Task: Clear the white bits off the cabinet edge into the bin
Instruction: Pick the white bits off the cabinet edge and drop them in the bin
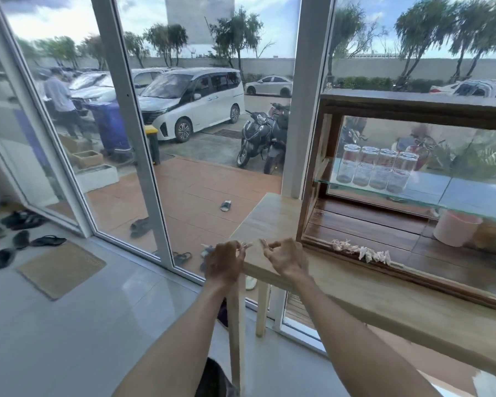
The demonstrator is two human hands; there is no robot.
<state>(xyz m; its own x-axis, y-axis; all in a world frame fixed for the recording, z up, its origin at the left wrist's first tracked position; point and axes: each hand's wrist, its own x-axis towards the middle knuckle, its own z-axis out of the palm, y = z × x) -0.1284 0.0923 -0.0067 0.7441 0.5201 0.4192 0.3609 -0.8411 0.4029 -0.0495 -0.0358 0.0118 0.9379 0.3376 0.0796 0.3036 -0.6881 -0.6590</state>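
A row of white bits (pixel 361 251) lies along the front edge of the dark wooden glass cabinet (pixel 355 222), to the right of both hands. My left hand (pixel 224 263) is raised at the table's left corner, fingers curled, pinching a small white bit (pixel 246 245) at its fingertips. My right hand (pixel 284 257) hovers beside it over the table, fingertips pinched together with something small and pale at their tips. No bin is in sight inside the room.
The cabinet stands on a light wooden table (pixel 355 287) against a glass wall. Glasses (pixel 375 167) sit on its glass shelf, a pink tub (pixel 455 227) below. A doormat (pixel 60 269) and sandals (pixel 20 239) lie on the tiled floor at left.
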